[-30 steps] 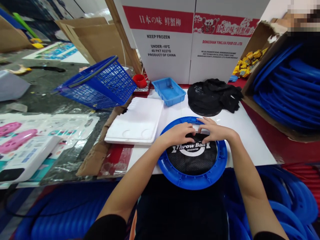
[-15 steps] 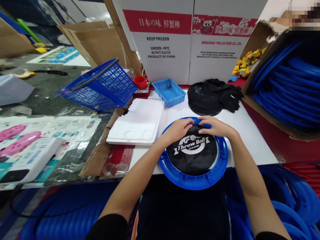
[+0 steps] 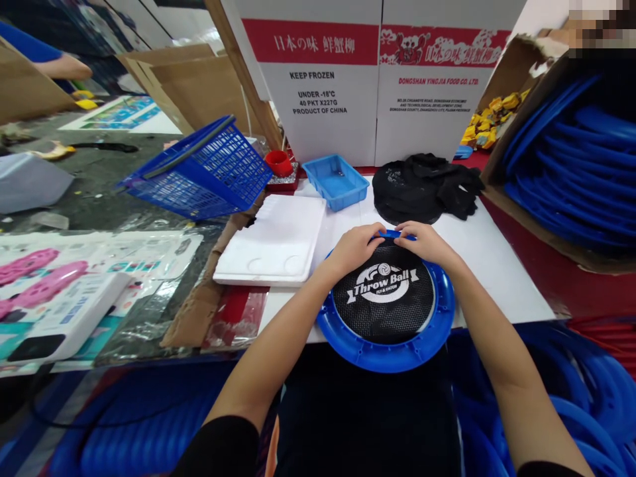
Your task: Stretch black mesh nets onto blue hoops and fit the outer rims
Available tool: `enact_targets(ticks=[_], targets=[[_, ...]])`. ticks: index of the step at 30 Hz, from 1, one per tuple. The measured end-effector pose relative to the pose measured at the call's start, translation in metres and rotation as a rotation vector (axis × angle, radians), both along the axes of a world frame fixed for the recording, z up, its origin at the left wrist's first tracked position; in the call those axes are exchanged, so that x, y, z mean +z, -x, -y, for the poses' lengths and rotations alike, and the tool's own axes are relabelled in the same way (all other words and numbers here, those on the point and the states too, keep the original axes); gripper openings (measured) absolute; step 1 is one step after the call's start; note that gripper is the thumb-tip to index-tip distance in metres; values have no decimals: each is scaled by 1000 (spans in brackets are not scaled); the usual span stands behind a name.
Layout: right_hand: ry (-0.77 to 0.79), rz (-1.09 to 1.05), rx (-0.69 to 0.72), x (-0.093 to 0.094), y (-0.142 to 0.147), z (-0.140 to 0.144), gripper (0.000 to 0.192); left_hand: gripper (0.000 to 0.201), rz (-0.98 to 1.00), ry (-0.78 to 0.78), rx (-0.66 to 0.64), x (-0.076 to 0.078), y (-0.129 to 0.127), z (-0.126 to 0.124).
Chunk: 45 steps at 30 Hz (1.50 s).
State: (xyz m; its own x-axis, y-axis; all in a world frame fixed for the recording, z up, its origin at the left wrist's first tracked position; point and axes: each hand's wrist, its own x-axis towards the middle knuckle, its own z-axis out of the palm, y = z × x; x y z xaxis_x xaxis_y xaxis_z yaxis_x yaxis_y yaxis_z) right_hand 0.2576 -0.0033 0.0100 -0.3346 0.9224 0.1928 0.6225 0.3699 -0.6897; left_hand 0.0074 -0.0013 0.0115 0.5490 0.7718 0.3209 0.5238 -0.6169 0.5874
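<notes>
A blue plastic ring [image 3: 358, 351] lies on the near edge of a white board [image 3: 487, 265]. Black mesh netting [image 3: 385, 311] printed "Throw Ball" is stretched flat across its middle. My left hand [image 3: 355, 246] and my right hand [image 3: 422, 240] sit side by side on the ring's far rim, fingers pinching the net's edge against the blue plastic. Both forearms reach in from below, on either side of the ring.
A pile of black nets [image 3: 422, 189] lies behind the ring, beside a small blue tray [image 3: 335, 182] and a red cup [image 3: 278, 162]. A white foam tray [image 3: 273, 242] and tilted blue basket [image 3: 199, 172] are left. A carton of blue rings [image 3: 571, 165] stands right; another person's arm [image 3: 62, 66] far left.
Both hands slid from the net's middle to the ring's far rim, pulling the net's far edge along. The net, bunched before, now lies spread over the whole opening.
</notes>
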Motion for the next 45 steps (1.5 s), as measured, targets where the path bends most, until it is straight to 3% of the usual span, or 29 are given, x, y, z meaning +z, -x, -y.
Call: enact_targets(ticks=[12, 18, 20, 23, 25, 29, 34, 45], targets=[[109, -161, -79, -7, -5, -8, 20, 21, -53, -129, -28, -14, -3, -3], [97, -177, -59, -11, -5, -11, 20, 19, -182, -348, -60, 2, 3, 9], [90, -185, -57, -12, -5, -12, 22, 15, -268, -308, -154, 10, 5, 16], [86, -202, -52, -13, -4, -13, 24, 25, -406, -95, -335, 19, 5, 26], [84, -212, -52, -13, -3, -13, 24, 32, -461, -31, -390, 21, 3, 31], [84, -216, -60, -15, -3, -15, 25, 44, -541, -56, -347, 21, 4, 33], [104, -215, -58, -15, -4, -15, 26, 45, -567, -26, -286, 28, 15, 31], [147, -236, -47, -17, -12, -16, 28, 49, -601, 50, -320, 30, 18, 34]])
